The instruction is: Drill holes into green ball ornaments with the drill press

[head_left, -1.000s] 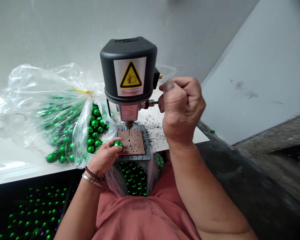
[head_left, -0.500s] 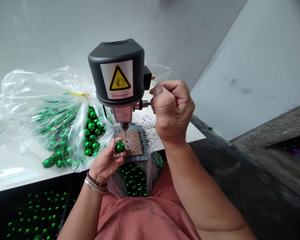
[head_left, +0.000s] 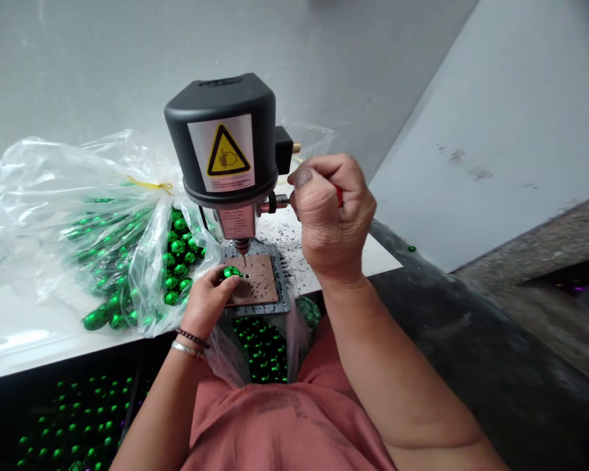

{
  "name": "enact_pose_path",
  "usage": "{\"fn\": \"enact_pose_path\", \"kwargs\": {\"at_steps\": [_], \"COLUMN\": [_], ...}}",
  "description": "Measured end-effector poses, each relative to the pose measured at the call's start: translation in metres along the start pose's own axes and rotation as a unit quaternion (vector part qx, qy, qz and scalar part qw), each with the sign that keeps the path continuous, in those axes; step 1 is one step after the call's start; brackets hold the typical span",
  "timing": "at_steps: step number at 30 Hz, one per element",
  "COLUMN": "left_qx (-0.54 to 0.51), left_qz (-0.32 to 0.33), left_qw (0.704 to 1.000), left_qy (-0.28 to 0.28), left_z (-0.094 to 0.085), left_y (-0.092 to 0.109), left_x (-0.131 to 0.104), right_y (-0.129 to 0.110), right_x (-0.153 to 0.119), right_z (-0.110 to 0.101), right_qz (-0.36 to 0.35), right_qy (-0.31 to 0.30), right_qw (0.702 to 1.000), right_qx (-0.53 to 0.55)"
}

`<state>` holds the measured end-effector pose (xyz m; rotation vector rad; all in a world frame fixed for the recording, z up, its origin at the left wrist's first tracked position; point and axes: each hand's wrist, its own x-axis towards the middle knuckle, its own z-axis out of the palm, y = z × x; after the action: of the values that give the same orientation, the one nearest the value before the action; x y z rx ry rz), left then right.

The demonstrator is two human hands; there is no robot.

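Green balls (head_left: 179, 255) are held in a clear bag (head_left: 152, 281); one ball (head_left: 232, 273) is pinched by the left hand (head_left: 209, 297), the lever (head_left: 282, 201) gripped by the right (head_left: 336, 219).

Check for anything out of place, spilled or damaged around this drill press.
Dark shavings litter the brown board and white tabletop, probably drilling debris. One green ball sits beyond the tabletop near the wall, away from the bagged balls. The wall has dark scuffs.

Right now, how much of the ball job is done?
Dark chips on the brown board suggest some drilling's done. The left hand holds a green ball near the drill bit; the right hand grips the lever. Balls in the plastic bag may be left; I can't tell.
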<state>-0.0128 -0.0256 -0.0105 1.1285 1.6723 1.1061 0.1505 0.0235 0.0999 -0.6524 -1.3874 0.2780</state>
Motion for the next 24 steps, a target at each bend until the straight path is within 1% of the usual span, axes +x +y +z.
{"fn": "enact_pose_path", "kwargs": {"at_steps": [2, 4, 6, 10, 14, 18, 24], "left_qx": [0.087, 0.151, 0.213, 0.302, 0.320, 0.329, 0.317], "left_qz": [0.036, 0.049, 0.056, 0.077, 0.107, 0.135, 0.150], "left_qw": [0.996, 0.987, 0.975, 0.950, 0.941, 0.935, 0.936], "left_qy": [-0.009, 0.002, 0.015, 0.010, 0.006, -0.010, -0.014], "left_z": [0.003, 0.007, 0.010, 0.013, 0.017, 0.021, 0.022], "left_y": [-0.004, -0.004, -0.002, 0.006, 0.009, 0.010, 0.008], "left_x": [0.006, 0.010, 0.012, 0.014, 0.019, 0.022, 0.023], "right_y": [-0.001, -0.003, -0.004, -0.004, -0.004, -0.006, -0.007], "right_x": [0.000, 0.000, 0.001, 0.001, 0.000, 0.000, -0.003], "right_z": [-0.001, -0.002, -0.003, -0.004, -0.005, -0.005, -0.011], "right_qz": [-0.001, 0.000, 0.001, 0.002, 0.004, 0.017, 0.022], "right_qy": [-0.003, -0.004, -0.005, -0.007, -0.010, -0.017, -0.042], "right_qw": [1.000, 1.000, 1.000, 1.000, 1.000, 1.000, 0.999], "right_qx": [-0.002, -0.008, -0.016, -0.026, -0.019, -0.014, 0.009]}}
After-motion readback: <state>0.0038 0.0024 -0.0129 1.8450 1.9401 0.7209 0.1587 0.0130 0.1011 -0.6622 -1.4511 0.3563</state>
